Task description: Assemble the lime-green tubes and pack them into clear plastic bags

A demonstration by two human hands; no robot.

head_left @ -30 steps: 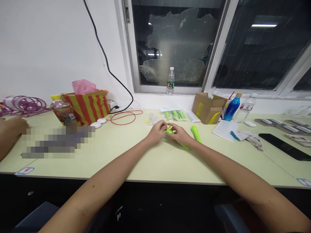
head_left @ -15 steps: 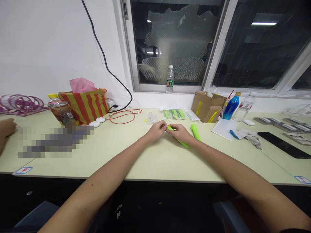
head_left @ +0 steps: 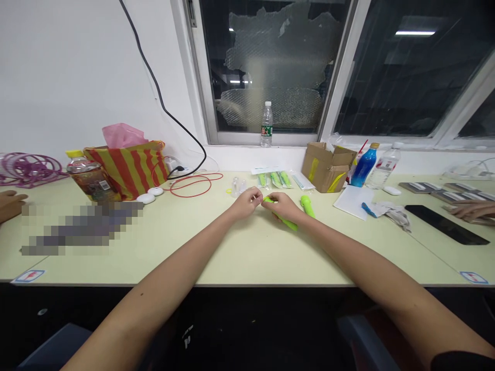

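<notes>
A bright green handle-shaped object is gripped in my right hand, its lower end sticking out below the palm. Facing it, my left hand has its fingers pinched together at the object's top end; anything between them is too small to make out. Another green piece lies on the table just right of my right hand. Small clear plastic parts stand behind my left hand. Green items in clear packets lie farther back.
A cardboard box, a blue bottle, a white sheet and a glove are to the right. At left are a striped bag and a brown drink bottle. Other people's hands show at both edges.
The view has shifted slightly. My left fingers have drawn a little away from the green object. Another person's hand has appeared at the right edge.
</notes>
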